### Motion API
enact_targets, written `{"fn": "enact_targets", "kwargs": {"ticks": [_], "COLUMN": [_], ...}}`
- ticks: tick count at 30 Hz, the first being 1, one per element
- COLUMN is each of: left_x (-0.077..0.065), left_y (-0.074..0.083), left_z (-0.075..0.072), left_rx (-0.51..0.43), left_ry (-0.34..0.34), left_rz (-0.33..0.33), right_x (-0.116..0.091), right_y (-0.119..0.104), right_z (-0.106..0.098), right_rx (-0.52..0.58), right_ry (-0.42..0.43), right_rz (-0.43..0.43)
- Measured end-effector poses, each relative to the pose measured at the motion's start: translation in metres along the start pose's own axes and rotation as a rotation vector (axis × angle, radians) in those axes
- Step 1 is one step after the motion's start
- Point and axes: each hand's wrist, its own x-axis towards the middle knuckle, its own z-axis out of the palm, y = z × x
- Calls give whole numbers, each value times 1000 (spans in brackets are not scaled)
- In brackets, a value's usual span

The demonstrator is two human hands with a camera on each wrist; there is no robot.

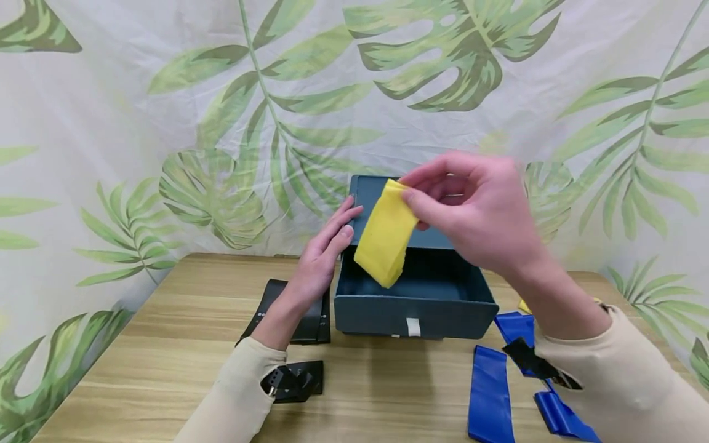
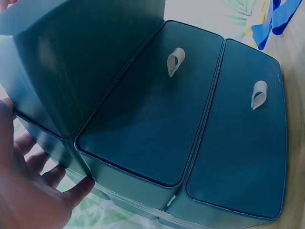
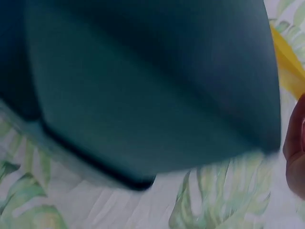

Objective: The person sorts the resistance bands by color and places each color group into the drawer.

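Observation:
My right hand point(image 1: 471, 209) pinches a folded yellow elastic band point(image 1: 384, 240) between thumb and fingers, and the band hangs down over the open top drawer point(image 1: 371, 315). That drawer juts toward me from a dark teal drawer unit point(image 2: 238, 133); its visible inner floor is bare. My left hand point(image 1: 321, 261) touches the unit's left side with outstretched fingers. In the left wrist view its fingertips lie along the side edge, beside two lower drawers with white pull loops point(image 2: 176, 62). The right wrist view mostly shows the teal drawer, with the yellow band at the right edge.
Blue bands point(image 1: 490, 394) lie on the wooden table point(image 1: 183, 344) right of the unit, with a bit of yellow point(image 1: 523, 306) behind them. Flat black pieces point(image 1: 314, 320) lie left of the unit. A leaf-patterned cloth point(image 1: 310, 123) hangs behind.

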Motion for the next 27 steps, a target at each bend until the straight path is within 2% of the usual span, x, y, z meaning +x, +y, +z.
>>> {"fn": "enact_targets", "kwargs": {"ticks": [4, 8, 13, 16, 23, 27], "left_x": [0, -1, -1, -1, -1, -1], "left_y": [0, 0, -1, -1, 1, 0], "left_z": [-1, -1, 0, 0, 0, 0], "left_rx": [-15, -30, -15, -4, -9, -12], "left_ry": [-5, -15, -14, -11, -12, -16], "left_rz": [-8, -13, -8, 0, 9, 13], "right_x": [-3, -14, -31, -39, -52, -53], "right_y": [-1, 0, 10, 16, 25, 29], "right_z": [17, 29, 37, 38, 33, 25], "right_rx": [0, -21, -164, -288, -507, -578], "right_ry": [28, 49, 42, 39, 38, -24], "right_rz": [28, 123, 200, 188, 83, 109]}}
